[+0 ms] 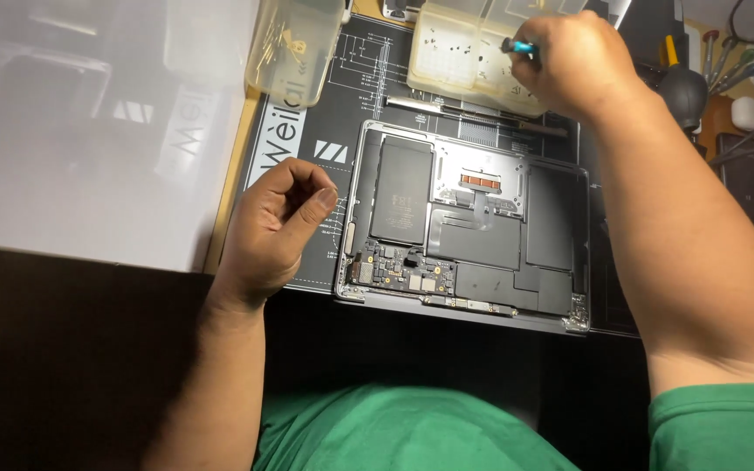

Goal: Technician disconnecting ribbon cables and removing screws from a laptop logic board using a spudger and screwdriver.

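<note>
Nearest the camera, a green shirt (412, 432) fills the bottom edge, and just beyond it an opened laptop (464, 222) lies bottom-up on a dark work mat (355, 70), its cover already off, so the black battery cells, the silver trackpad plate with its copper-coloured flex connector and the small logic board along the near edge are all exposed. The left hand (277, 228) rests on the mat just beside the laptop's left edge, loosely curled with thumb against forefinger; whether it pinches a screw is too small to tell. Farther off, the right hand (569, 61) is clenched around a blue-tipped screwdriver (517, 45), held over a compartmented screw tray (460, 57) where tiny dark screws lie sorted. A second clear box (294, 48) holding brass-coloured bits stands at the mat's far left corner. A slim metal tool (421, 103) lies between tray and laptop. By the look of it, opening is done and the internal parts appear in place; work on them is at an early stage.
</note>
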